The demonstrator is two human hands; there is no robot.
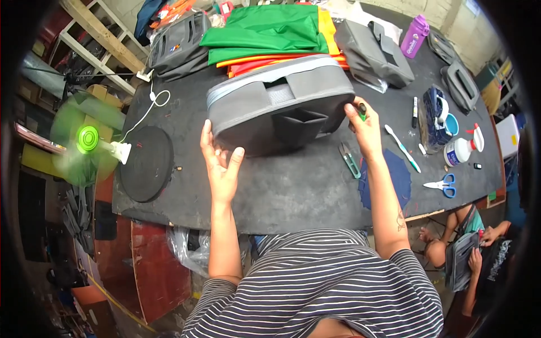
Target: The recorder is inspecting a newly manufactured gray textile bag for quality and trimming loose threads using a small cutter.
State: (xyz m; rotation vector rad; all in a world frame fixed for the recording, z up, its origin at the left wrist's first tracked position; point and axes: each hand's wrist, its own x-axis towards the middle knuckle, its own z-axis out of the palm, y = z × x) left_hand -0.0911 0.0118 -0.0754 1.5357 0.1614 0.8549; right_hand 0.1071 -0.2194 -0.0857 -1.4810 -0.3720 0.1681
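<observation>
A grey padded bag (270, 101) with an open front pocket lies on the dark worktable (282, 191) in front of me. My left hand (221, 160) is open, palm up, its fingertips at the bag's near left edge. My right hand (363, 127) rests against the bag's right end and pinches a small dark, green-tipped object (362, 109). Small green thread snips (349, 159) lie on the table just left of my right wrist.
Folded green, orange and red fabric (270, 34) and more grey bags (375, 53) sit behind. A purple bottle (414, 36), glue bottle (462, 149), blue scissors (442, 185) and pens lie right. A green fan (84, 141) spins left. Another person (479, 253) sits lower right.
</observation>
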